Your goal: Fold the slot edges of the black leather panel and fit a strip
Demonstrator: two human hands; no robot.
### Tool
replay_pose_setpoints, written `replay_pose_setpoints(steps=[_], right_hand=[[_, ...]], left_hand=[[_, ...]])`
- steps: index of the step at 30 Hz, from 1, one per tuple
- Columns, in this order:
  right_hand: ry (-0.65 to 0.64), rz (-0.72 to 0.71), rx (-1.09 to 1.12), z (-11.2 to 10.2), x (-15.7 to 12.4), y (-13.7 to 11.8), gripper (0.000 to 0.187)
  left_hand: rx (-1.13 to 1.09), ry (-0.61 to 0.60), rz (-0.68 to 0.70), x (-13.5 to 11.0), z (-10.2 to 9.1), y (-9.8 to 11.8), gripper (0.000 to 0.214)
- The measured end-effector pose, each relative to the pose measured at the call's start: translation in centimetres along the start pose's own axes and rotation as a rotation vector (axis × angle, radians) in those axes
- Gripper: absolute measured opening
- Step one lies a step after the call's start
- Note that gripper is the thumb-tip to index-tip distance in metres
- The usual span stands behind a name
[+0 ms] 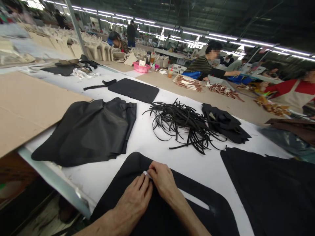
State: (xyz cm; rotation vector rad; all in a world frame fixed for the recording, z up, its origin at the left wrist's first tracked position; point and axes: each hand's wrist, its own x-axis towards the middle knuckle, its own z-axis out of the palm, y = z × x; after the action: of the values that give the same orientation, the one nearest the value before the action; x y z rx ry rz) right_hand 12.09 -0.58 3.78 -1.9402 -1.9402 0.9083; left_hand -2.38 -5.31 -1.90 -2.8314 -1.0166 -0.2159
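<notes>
head view, and here's the worry: the small white piece [145, 173] sits half hidden under fingertips, so a slack pinch could let it skew or drop. it lies at twelve o'clock on the black panel [157, 216], which spreads at six on the white table [137, 141]. press unevenly and the panel could pucker or slide; a dragging right forearm could snag the pale slot [194, 198] at four o'clock from the hands. loose strips [182, 121] at one could tangle if an elbow or edge catches them.

now the pose! right hand [163, 178] comes in from between four and five, knuckles up, thumb and finger pinching the white piece. left hand [134, 196] reaches from eight, palm down, fingers together and bent against it; whether they grip it too, i can't tell.
</notes>
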Motion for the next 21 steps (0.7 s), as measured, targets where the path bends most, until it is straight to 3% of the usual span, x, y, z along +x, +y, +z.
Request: replay_pose_setpoints(steps=[14, 21], right_hand=[[0.018, 0.146, -0.156, 1.5, 1.6, -0.3, 0.012], [-0.025, 0.197, -0.213, 0.7, 2.1, -1.2, 0.012]], left_hand=[[-0.008, 0.021, 0.009, 0.0, -0.6, -0.1, 0.038], [0.062, 0.097, 0.015, -0.8, -0.2, 0.1, 0.044]])
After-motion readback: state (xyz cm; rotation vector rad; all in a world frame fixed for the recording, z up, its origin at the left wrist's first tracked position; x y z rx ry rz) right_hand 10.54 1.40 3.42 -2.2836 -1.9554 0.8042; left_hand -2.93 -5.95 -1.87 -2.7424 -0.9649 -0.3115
